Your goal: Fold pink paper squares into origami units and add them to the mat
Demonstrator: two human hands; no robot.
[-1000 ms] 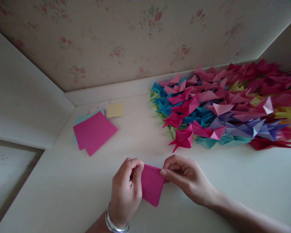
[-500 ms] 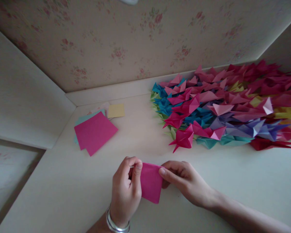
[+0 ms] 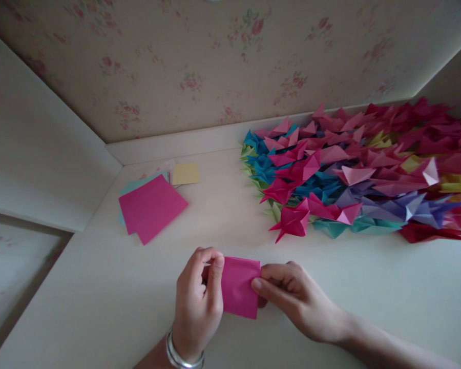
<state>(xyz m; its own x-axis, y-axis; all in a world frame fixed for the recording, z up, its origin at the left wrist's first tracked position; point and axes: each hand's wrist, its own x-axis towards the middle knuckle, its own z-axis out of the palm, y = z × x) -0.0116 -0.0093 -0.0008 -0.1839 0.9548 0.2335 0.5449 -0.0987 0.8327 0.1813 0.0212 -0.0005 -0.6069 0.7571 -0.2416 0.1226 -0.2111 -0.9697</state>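
A small square of folded pink origami paper (image 3: 239, 289) is held up between both hands over the white tabletop. My left hand (image 3: 200, 297), with a silver bangle at the wrist, is closed on its left edge, thumb at the top left corner. On the opposite edge my right hand (image 3: 292, 297) pinches the paper between thumb and fingers, partway down the side. The fingers behind the paper are partly hidden.
Loose pink sheets (image 3: 153, 210) lie over light blue paper at the left, beside a small pale yellow square (image 3: 185, 173). Many folded paper cranes (image 3: 330, 179) in several colours fill the right rear. A floral wall (image 3: 215, 72) stands behind.
My right thumb has slid a little down the paper's right edge. The folded paper has turned slightly and lies straighter between my hands. The view has shifted slightly.
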